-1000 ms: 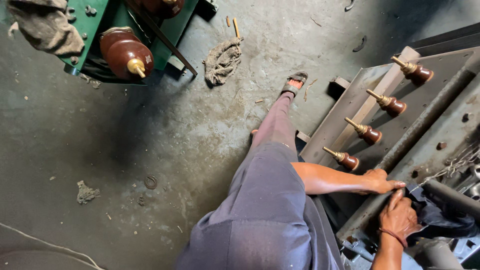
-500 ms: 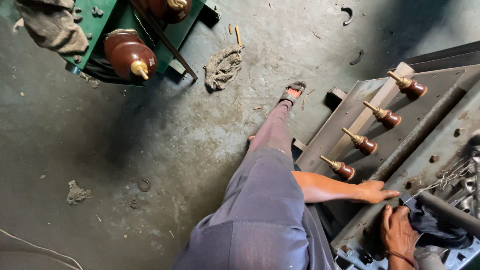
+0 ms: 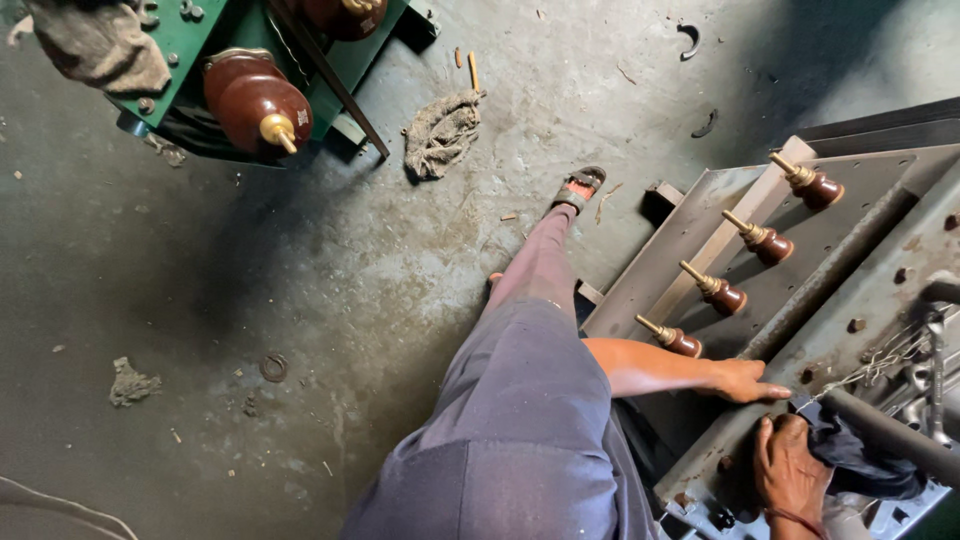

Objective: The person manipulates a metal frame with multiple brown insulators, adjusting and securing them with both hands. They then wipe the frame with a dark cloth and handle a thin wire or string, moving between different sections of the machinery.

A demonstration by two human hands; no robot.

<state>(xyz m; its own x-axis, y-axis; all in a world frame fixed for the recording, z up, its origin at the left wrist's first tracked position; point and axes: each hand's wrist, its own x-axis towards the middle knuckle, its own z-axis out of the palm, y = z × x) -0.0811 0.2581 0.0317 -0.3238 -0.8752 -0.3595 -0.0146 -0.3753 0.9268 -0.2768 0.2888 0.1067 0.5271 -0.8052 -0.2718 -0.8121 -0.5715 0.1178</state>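
My left hand lies flat with fingers extended on a slanted grey metal cover, just beside the lowest of several brown bushings with brass tips. It holds nothing. My right hand is lower on the cover's edge, with its fingers closed on a dark blue cloth that lies against a dark pipe. A thin band circles that wrist. My trousered leg reaches forward to a sandalled foot.
A green unit with large brown insulators stands at the top left, with a rag on it. A crumpled grey rag, a ring and small scraps lie on the stained concrete floor. A chain rests on the cover.
The view has shifted slightly. My left hand has slid a little along the cover, and my right hand sits lower in view, still at the dark cloth.
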